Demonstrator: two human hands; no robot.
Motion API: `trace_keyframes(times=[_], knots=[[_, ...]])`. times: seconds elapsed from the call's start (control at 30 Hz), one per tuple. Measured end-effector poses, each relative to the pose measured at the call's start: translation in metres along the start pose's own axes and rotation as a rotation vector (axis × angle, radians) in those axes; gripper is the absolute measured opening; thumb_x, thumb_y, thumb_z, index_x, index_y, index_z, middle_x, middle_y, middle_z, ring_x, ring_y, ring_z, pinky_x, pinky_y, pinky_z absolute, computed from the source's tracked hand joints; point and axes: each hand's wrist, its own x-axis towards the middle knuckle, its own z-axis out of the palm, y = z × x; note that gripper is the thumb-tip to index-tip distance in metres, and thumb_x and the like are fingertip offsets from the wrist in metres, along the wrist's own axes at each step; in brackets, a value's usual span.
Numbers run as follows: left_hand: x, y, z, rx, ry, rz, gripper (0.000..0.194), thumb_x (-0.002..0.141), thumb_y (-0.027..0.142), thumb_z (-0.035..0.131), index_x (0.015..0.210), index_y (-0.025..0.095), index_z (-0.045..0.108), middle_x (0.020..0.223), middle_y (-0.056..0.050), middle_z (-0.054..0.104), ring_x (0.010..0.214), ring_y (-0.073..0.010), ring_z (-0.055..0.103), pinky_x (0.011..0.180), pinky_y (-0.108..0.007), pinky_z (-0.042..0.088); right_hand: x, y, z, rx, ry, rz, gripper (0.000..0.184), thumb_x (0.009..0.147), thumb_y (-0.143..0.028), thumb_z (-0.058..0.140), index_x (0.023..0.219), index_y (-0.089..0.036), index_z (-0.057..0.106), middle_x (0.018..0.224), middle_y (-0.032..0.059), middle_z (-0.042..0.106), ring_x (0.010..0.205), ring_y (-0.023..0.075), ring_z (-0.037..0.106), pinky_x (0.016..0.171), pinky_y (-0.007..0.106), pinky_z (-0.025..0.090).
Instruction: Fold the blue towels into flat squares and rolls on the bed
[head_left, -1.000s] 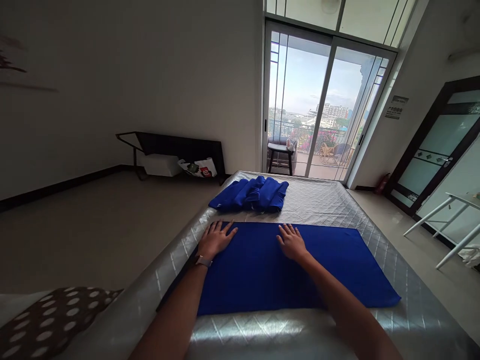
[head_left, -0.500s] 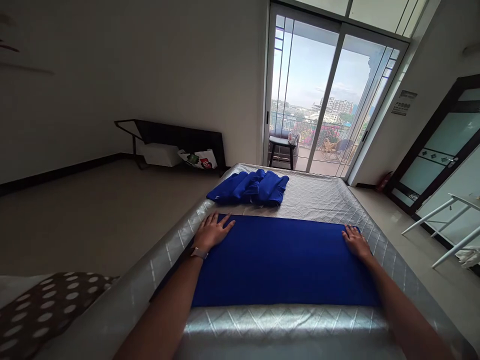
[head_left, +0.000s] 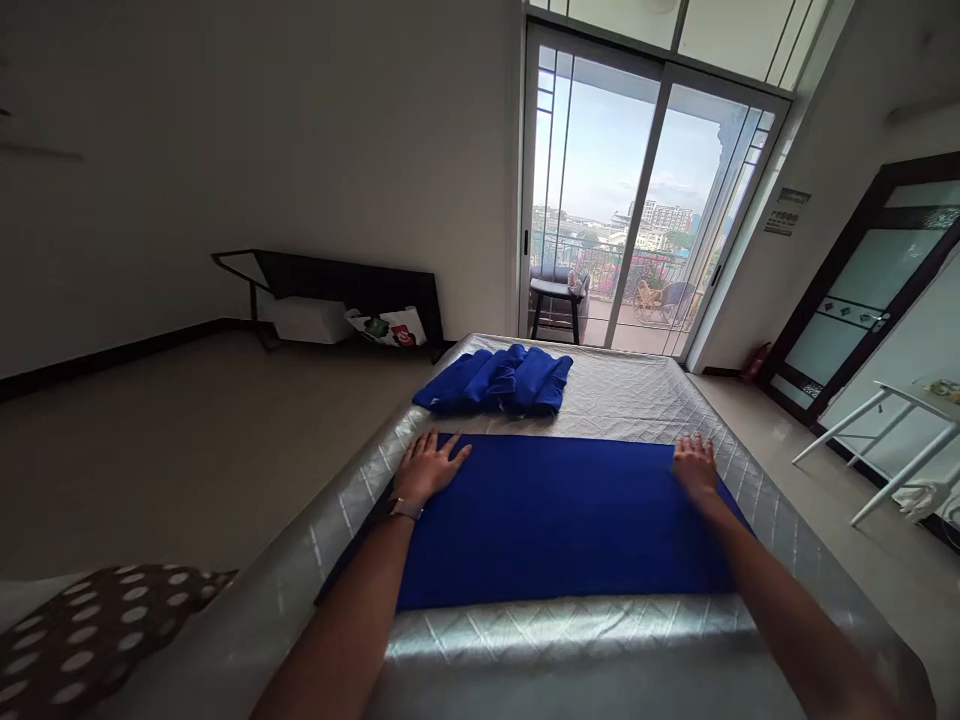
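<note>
A blue towel [head_left: 555, 520] lies spread flat across a silver quilted mattress [head_left: 637, 400]. My left hand [head_left: 427, 468] rests palm down on the towel's far left corner, fingers spread, a watch on the wrist. My right hand [head_left: 694, 465] lies flat on the towel's far right corner, fingers stretched out. Neither hand holds anything. Beyond the towel, a pile of folded blue towels [head_left: 499, 380] sits on the mattress.
A brown pillow with white dots [head_left: 90, 630] lies at the lower left. A black low shelf [head_left: 345, 295] with a box and a bag stands against the far wall. Glass sliding doors [head_left: 637, 200] open to a balcony. White table legs [head_left: 892, 440] stand at right.
My right hand slid from the towel's middle out to its far right corner. My left hand stayed on the left corner. The view shifted slightly.
</note>
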Motion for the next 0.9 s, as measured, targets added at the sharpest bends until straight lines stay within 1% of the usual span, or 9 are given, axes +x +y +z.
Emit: trace_keyframes(times=[0.13,0.27,0.33,0.4,0.5,0.6,0.67,0.77,0.9], knots=[[0.004,-0.006,0.004,0.013,0.016,-0.039,0.068,0.099,0.06,0.023,0.157,0.026,0.032,0.164,-0.015,0.03,0.152,-0.0306,0.025,0.122,-0.048,0.02,-0.014,-0.093,-0.008,0.195,-0.054,-0.297,0.048,0.101,-0.033,0.044,0.145,-0.017,0.053,0.156,0.0165,0.044,0.147,0.0356,0.033,0.122,0.056,0.019],[0.006,-0.012,0.005,0.04,0.009,-0.019,0.066,0.099,0.058,0.025,0.157,0.026,0.032,0.163,-0.015,0.031,0.152,-0.029,0.025,0.123,-0.046,0.02,-0.025,-0.167,-0.005,0.304,-0.105,-0.465,0.044,0.096,-0.043,0.062,0.134,-0.021,0.057,0.142,0.0101,0.054,0.123,0.0283,0.056,0.104,0.054,0.047],[0.006,-0.013,0.005,0.051,0.008,-0.01,0.066,0.099,0.058,0.024,0.157,0.027,0.032,0.163,-0.014,0.032,0.152,-0.0291,0.027,0.122,-0.046,0.022,-0.03,-0.184,-0.002,0.324,-0.115,-0.486,0.046,0.097,-0.045,0.061,0.136,-0.022,0.056,0.143,0.01,0.054,0.125,0.0279,0.056,0.105,0.053,0.047],[0.006,-0.015,0.006,0.065,0.007,-0.004,0.066,0.099,0.058,0.023,0.157,0.027,0.031,0.164,-0.014,0.032,0.152,-0.0285,0.028,0.121,-0.046,0.023,-0.033,-0.186,0.001,0.346,-0.141,-0.498,0.05,0.101,-0.049,0.05,0.145,-0.025,0.049,0.154,0.0104,0.046,0.139,0.0293,0.044,0.115,0.053,0.035],[0.007,-0.017,0.008,0.076,0.013,0.008,0.066,0.099,0.059,0.022,0.157,0.028,0.031,0.163,-0.014,0.033,0.151,-0.0285,0.028,0.121,-0.046,0.024,-0.03,-0.16,0.009,0.355,-0.211,-0.456,0.058,0.105,-0.054,0.027,0.158,-0.031,0.031,0.166,0.0032,0.028,0.153,0.0231,0.019,0.124,0.045,0.014],[0.009,-0.018,0.011,0.073,0.034,0.004,0.065,0.099,0.058,0.023,0.156,0.028,0.032,0.163,-0.014,0.034,0.152,-0.029,0.027,0.121,-0.047,0.024,-0.018,-0.1,0.02,0.29,-0.236,-0.309,0.06,0.104,-0.056,0.022,0.16,-0.033,0.025,0.168,-0.0005,0.021,0.154,0.0205,0.017,0.125,0.043,0.009],[0.01,-0.018,0.014,0.067,0.04,-0.005,0.065,0.1,0.057,0.023,0.157,0.028,0.031,0.163,-0.013,0.033,0.152,-0.0287,0.027,0.121,-0.046,0.023,-0.007,-0.052,0.027,0.197,-0.192,-0.149,0.055,0.104,-0.054,0.031,0.155,-0.034,0.036,0.167,0.0011,0.026,0.152,0.0223,0.023,0.124,0.044,0.014],[0.011,-0.019,0.015,0.061,0.039,-0.007,0.064,0.1,0.055,0.024,0.157,0.027,0.031,0.164,-0.012,0.033,0.152,-0.0286,0.026,0.122,-0.046,0.022,0.003,0.013,0.034,0.115,-0.133,0.031,0.05,0.097,-0.048,0.058,0.142,-0.026,0.052,0.153,0.0093,0.045,0.136,0.0295,0.046,0.114,0.056,0.035],[0.009,-0.018,0.012,0.033,0.024,-0.026,0.067,0.099,0.06,0.022,0.157,0.028,0.029,0.165,-0.012,0.029,0.152,-0.0295,0.026,0.122,-0.048,0.022,0.005,0.058,0.034,0.098,-0.119,0.115,0.04,0.096,-0.04,0.064,0.13,-0.02,0.058,0.134,0.009,0.059,0.114,0.0245,0.061,0.096,0.048,0.054]])
